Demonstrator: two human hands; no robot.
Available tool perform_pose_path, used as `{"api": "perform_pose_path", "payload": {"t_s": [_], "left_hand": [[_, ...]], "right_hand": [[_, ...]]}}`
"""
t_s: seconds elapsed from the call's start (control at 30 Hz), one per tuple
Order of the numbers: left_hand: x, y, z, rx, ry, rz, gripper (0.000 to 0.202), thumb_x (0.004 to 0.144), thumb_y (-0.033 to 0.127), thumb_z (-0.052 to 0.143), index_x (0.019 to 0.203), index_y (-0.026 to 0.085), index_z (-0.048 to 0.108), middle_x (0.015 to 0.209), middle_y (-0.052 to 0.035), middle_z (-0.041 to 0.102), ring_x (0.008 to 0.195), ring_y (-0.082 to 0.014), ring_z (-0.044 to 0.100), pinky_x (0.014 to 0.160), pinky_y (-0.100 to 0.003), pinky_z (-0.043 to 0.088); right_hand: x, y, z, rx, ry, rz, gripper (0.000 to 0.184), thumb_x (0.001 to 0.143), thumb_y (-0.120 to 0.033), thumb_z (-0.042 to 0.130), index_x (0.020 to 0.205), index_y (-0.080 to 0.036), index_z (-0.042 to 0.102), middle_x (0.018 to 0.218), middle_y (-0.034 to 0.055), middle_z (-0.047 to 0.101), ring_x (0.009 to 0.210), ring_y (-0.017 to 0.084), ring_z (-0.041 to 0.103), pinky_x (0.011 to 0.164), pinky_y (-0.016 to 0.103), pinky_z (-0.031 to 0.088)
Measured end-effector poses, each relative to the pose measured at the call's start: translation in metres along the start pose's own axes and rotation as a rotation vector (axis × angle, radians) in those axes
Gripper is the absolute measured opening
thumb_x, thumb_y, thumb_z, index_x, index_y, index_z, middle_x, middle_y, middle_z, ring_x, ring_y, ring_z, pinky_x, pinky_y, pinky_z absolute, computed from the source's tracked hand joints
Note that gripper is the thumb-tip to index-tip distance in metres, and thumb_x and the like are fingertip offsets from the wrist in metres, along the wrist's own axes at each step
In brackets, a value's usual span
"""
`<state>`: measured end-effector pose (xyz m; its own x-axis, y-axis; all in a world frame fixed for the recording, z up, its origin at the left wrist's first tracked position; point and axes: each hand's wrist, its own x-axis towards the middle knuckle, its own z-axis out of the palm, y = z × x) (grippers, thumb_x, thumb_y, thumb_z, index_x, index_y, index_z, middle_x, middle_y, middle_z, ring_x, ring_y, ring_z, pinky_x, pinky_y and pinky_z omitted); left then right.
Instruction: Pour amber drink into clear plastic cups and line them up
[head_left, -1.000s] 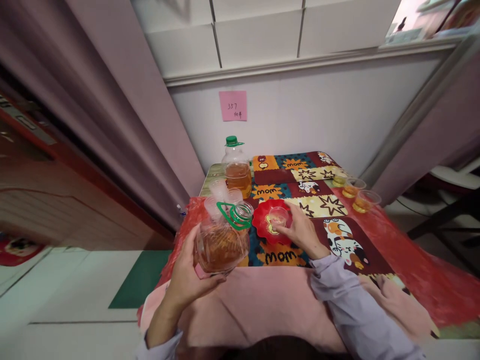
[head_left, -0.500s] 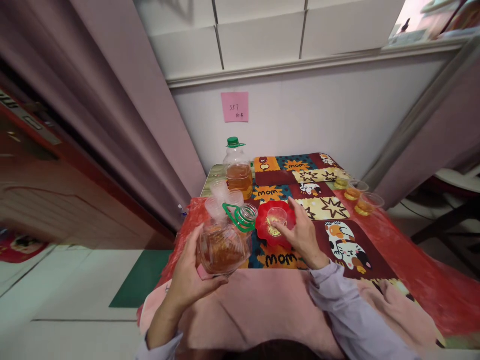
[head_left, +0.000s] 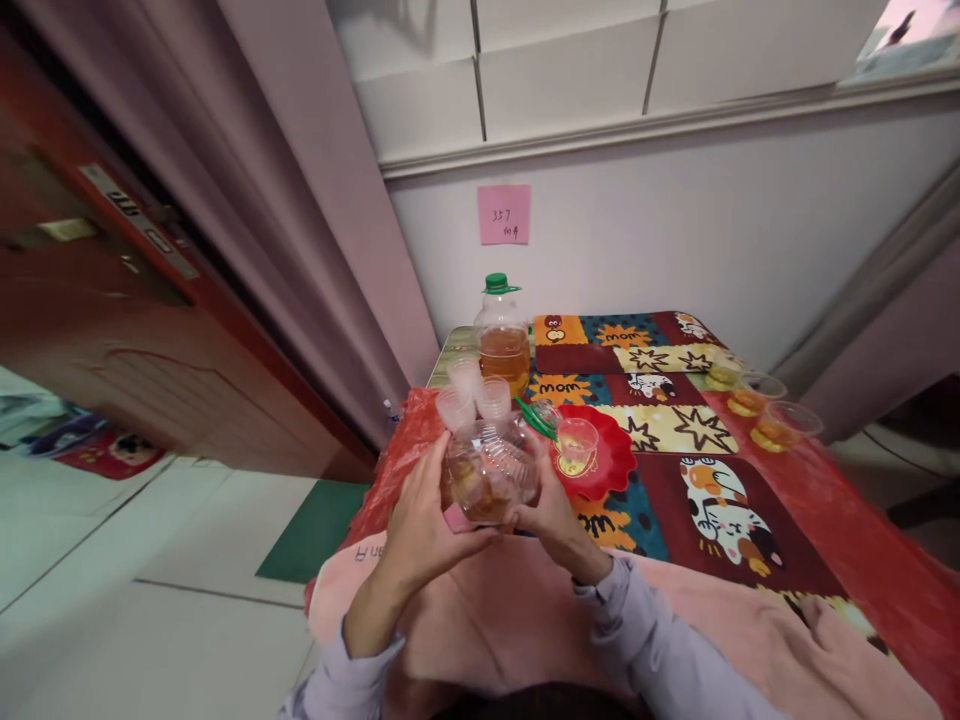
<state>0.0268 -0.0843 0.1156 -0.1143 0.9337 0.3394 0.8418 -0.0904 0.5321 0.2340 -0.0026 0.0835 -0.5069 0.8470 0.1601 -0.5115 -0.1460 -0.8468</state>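
A large clear plastic jug (head_left: 489, 470) holding amber liquid is tilted, its open mouth and green handle pointing at a small clear cup (head_left: 577, 442). That cup stands on a red plate (head_left: 607, 462) and has a little yellow liquid in it. My left hand (head_left: 420, 515) grips the jug's left side and bottom. On the jug's right underside my right hand (head_left: 546, 510) is wrapped, helping to bear it.
A second jug with a green cap (head_left: 502, 335) stands at the table's far left, with empty small cups (head_left: 472, 392) in front of it. Three filled cups (head_left: 765, 405) sit at the far right. A patterned cloth (head_left: 675, 420) covers the table; wall behind, door at left.
My right hand left the cup on the red plate and came under the jug. The jug tipped further toward the cup, and the view shifted left.
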Motion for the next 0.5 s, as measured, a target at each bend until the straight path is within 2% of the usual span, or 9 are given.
{"api": "perform_pose_path", "payload": {"t_s": [0.07, 0.17, 0.27, 0.4, 0.5], "left_hand": [[0.000, 0.004, 0.005, 0.065, 0.002, 0.004, 0.145, 0.068, 0.074, 0.104, 0.183, 0.024, 0.030, 0.184, -0.0273, 0.050, 0.168, -0.0486, 0.053, 0.134, -0.070, 0.048], [0.000, 0.011, 0.011, 0.142, 0.014, 0.012, 0.148, 0.068, 0.070, 0.105, 0.185, 0.024, 0.025, 0.184, -0.0280, 0.050, 0.167, -0.0497, 0.053, 0.132, -0.070, 0.050], [0.000, 0.016, 0.014, 0.177, 0.008, 0.023, 0.147, 0.071, 0.069, 0.104, 0.185, 0.025, 0.023, 0.184, -0.0277, 0.051, 0.166, -0.0493, 0.055, 0.130, -0.070, 0.052], [0.001, 0.020, 0.015, 0.140, -0.017, 0.032, 0.146, 0.072, 0.081, 0.098, 0.186, 0.026, 0.024, 0.183, -0.0276, 0.051, 0.165, -0.0507, 0.055, 0.129, -0.072, 0.052], [0.001, 0.022, 0.009, -0.003, -0.009, 0.018, 0.131, 0.081, 0.092, 0.082, 0.184, 0.026, 0.035, 0.184, -0.0257, 0.051, 0.167, -0.0501, 0.053, 0.132, -0.073, 0.046]], "right_hand": [[0.002, -0.002, -0.008, 0.020, -0.016, 0.012, 0.140, 0.056, -0.076, 0.112, 0.171, -0.032, 0.044, 0.170, 0.0193, 0.062, 0.158, 0.044, 0.063, 0.134, 0.062, 0.049], [0.004, 0.000, -0.018, 0.019, -0.008, 0.012, 0.135, 0.058, -0.078, 0.111, 0.168, -0.031, 0.049, 0.176, 0.0193, 0.057, 0.166, 0.043, 0.054, 0.140, 0.062, 0.041], [0.004, 0.004, -0.025, 0.053, -0.004, 0.041, 0.131, 0.059, -0.077, 0.111, 0.166, -0.032, 0.051, 0.175, 0.0181, 0.059, 0.167, 0.043, 0.053, 0.140, 0.064, 0.039], [0.001, 0.008, -0.029, 0.115, -0.005, 0.109, 0.126, 0.066, -0.069, 0.111, 0.168, -0.033, 0.047, 0.168, 0.0177, 0.066, 0.157, 0.042, 0.065, 0.136, 0.067, 0.044], [-0.001, 0.009, -0.030, 0.104, 0.033, 0.097, 0.125, 0.065, -0.066, 0.112, 0.167, -0.031, 0.048, 0.168, 0.0173, 0.066, 0.158, 0.043, 0.063, 0.136, 0.067, 0.044]]}}
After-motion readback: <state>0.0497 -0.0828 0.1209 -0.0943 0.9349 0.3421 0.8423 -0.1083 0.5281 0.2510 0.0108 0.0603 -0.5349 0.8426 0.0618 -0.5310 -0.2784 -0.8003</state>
